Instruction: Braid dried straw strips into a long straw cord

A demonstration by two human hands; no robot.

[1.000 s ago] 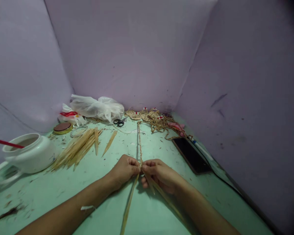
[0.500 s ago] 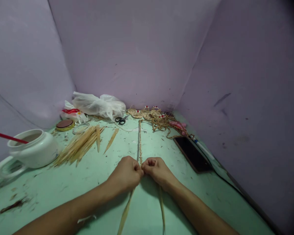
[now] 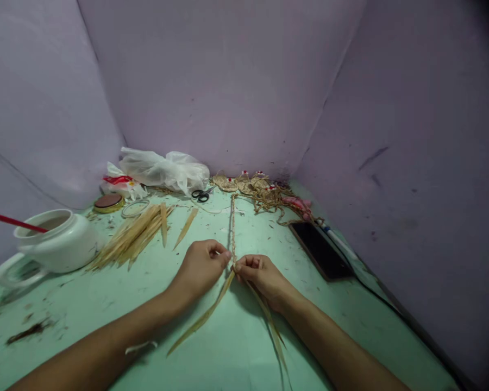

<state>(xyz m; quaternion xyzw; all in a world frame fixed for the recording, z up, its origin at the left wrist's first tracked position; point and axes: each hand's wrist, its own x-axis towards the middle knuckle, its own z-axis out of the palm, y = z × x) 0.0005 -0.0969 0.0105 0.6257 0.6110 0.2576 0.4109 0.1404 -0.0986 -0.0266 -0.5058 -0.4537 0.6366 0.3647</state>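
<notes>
A thin plaited straw cord (image 3: pixel 233 228) runs toward me down the middle of the table, its worked end between my hands. My right hand (image 3: pixel 263 277) pinches that end between thumb and fingertips. Loose straw strands (image 3: pixel 271 320) trail from under it toward me. Another flat strand (image 3: pixel 204 315) hangs free to the left of the cord's end. Just left of the cord, my left hand (image 3: pixel 201 271) is loosely curled, thumb and finger slightly apart, with nothing visible in it.
A bundle of straw strips (image 3: pixel 132 236) lies left, near a white mug-like pot (image 3: pixel 71 247) with a red stick. Scissors (image 3: pixel 201 194), a plastic bag (image 3: pixel 167 171) and finished braided pieces (image 3: pixel 261 190) sit along the back. A phone (image 3: pixel 324 250) rests at right.
My left hand has come away from the cord's end, up and left, letting go of its strand, which now swings out leftward. My right hand still pinches the end.
</notes>
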